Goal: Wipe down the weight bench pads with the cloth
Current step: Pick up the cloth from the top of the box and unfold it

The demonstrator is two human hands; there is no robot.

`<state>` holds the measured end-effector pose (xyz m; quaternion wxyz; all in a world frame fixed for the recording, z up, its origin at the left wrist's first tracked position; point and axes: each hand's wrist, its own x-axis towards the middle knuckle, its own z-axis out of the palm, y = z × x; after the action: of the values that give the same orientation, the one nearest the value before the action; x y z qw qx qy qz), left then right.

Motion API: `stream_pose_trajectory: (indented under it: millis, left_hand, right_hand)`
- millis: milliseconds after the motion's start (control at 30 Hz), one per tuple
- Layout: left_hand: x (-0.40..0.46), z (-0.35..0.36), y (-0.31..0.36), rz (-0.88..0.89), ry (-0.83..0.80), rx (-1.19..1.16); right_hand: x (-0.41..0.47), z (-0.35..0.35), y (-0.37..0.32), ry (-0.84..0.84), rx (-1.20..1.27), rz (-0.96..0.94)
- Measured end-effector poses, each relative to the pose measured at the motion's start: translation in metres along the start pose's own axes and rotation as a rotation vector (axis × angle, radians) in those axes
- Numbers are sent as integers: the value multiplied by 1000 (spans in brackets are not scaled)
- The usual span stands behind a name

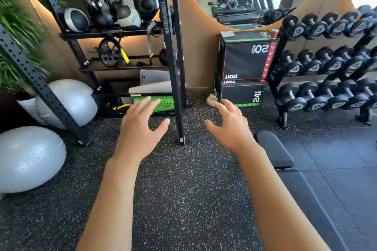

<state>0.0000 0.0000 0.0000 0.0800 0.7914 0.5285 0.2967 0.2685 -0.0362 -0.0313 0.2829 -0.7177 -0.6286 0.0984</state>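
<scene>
A black rubber floor flecked with white is spreading across the near scene, turning to plain dark tiles at the right; two grey exercise balls are resting on it at the left, just beside a white planter; a black storage rack is standing on it in the middle; stacked plyo boxes and a dumbbell rack are standing at the far right; a black bench pad is sitting over the floor at the near right.

Both bare forearms reach forward; the left hand and right hand hover palm-down, fingers spread, empty.
</scene>
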Motion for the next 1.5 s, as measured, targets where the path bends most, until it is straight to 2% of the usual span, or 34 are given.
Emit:
stream_pose_trajectory:
  millis: [333, 633, 1233, 1500]
  left_hand:
    - [96, 26, -47, 66, -109, -66]
    - [167, 73, -55, 69, -130, -92]
    - [340, 200, 52, 42, -122, -29]
    - [398, 250, 62, 19, -159, 75]
  right_hand:
    - [71, 22, -10, 14, -134, 116]
    - [136, 31, 27, 32, -169, 168]
    - [309, -20, 185, 63, -99, 176]
    - [367, -15, 233, 34, -128, 218]
